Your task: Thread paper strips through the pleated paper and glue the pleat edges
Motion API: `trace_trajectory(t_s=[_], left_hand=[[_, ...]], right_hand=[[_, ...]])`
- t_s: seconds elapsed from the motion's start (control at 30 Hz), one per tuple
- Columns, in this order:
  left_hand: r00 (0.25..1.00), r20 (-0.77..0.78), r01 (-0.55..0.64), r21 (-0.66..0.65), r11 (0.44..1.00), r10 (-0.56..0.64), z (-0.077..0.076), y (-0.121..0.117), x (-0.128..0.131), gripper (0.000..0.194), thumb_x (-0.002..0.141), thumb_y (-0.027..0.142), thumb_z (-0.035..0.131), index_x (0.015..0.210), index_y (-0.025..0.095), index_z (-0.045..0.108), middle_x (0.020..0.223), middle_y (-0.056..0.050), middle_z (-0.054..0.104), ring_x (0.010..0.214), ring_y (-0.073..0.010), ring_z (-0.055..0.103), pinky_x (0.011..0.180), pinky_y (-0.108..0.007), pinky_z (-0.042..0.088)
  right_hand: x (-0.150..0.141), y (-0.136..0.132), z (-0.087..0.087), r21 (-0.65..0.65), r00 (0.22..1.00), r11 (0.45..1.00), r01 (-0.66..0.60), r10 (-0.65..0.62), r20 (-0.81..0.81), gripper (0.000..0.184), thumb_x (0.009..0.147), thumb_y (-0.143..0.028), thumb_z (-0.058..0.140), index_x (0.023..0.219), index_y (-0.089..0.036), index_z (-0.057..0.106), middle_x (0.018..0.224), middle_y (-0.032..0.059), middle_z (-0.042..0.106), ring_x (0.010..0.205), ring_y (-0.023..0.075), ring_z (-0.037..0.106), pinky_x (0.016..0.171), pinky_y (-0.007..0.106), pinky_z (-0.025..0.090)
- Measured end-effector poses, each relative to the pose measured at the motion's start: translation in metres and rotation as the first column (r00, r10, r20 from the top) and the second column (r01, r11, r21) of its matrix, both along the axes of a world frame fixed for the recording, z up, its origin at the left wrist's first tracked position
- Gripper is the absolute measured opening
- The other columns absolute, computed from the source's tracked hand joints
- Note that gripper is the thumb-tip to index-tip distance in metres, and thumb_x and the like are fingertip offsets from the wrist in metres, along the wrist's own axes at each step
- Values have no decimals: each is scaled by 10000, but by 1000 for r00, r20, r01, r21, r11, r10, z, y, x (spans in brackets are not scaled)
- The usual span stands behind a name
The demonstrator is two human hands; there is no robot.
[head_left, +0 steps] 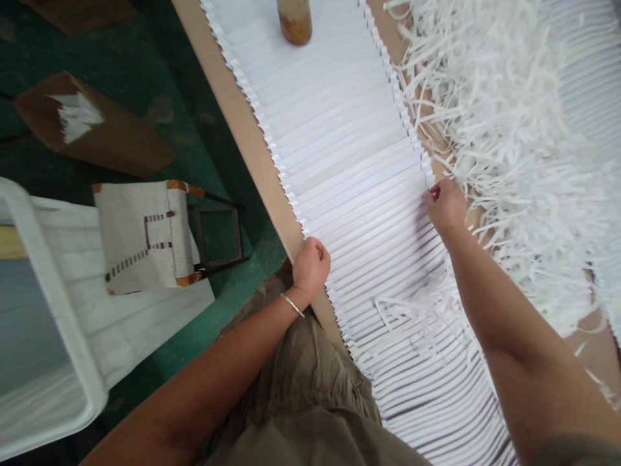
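A long row of overlapping white paper sheets (349, 162) with notched side edges runs across the brown table (242, 123). My left hand (311, 264), with a bracelet at the wrist, is closed at the row's left edge. At the right edge, my right hand (446, 202) pinches with thumb and forefinger; whatever sits between the fingertips is too small to make out. Loose thin white strips (422, 310) lie on the sheets nearer my body. Farther up the row stands a jar (295, 22) with brownish contents.
A large heap of white paper strips (524, 149) covers the table's right side, with more sheets (592, 77) beyond it. On the green floor at left are a woven-seat stool (140, 239), a cardboard box (111, 136) holding white paper, and a white-rimmed tub (63, 323).
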State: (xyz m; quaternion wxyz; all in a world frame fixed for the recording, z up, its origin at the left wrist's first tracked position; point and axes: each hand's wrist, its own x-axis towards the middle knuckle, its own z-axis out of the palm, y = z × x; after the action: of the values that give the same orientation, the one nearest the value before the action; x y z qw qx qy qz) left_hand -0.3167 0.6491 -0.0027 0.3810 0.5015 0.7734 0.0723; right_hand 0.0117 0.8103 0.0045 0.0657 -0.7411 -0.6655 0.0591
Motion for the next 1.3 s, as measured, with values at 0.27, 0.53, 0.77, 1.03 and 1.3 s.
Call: trace_trajectory(t_s=[0.27,0.53,0.77,1.03,1.3], left_hand=[[875,337,303,178,936,-347,14,-41,25,217,957,216,514,1106,214,671,1108,-85,688,1005,-211,666,924,-326,518],[610,634,441,228,868,-476,22,-62,71,221,928,244,521,854,178,717,819,-59,699,768,-196,621,748,-302,510],[735,645,233,46,971,-207,31,-45,-3,220,879,351,588,789,167,669,608,15,578,572,-133,501,555,-234,388],[815,573,117,-11,993,-90,20,-35,-58,302,863,452,593,776,172,667,526,36,530,496,-122,464,533,-236,355],[812,583,50,2,999,-42,20,-25,-43,252,873,385,582,776,171,673,566,25,552,544,-124,490,553,-230,377]], right_hand=[[-35,-137,52,-641,815,522,-563,482,-322,370,935,-483,615,692,-216,700,777,63,659,668,163,571,665,288,405],[-50,-196,62,-490,800,647,-584,358,-481,202,958,-342,572,843,-197,653,897,86,690,843,197,635,795,316,482],[-47,-188,79,-589,675,629,-507,-134,-725,366,957,-557,540,978,-214,665,606,-39,560,556,132,496,550,253,394],[-13,-141,67,-479,782,817,-321,-57,-621,492,853,-677,636,732,-200,657,574,-42,517,549,107,431,541,250,348],[-27,-105,68,-266,800,919,-290,81,-594,471,915,-640,587,1043,-217,748,928,72,749,834,203,674,763,333,538]])
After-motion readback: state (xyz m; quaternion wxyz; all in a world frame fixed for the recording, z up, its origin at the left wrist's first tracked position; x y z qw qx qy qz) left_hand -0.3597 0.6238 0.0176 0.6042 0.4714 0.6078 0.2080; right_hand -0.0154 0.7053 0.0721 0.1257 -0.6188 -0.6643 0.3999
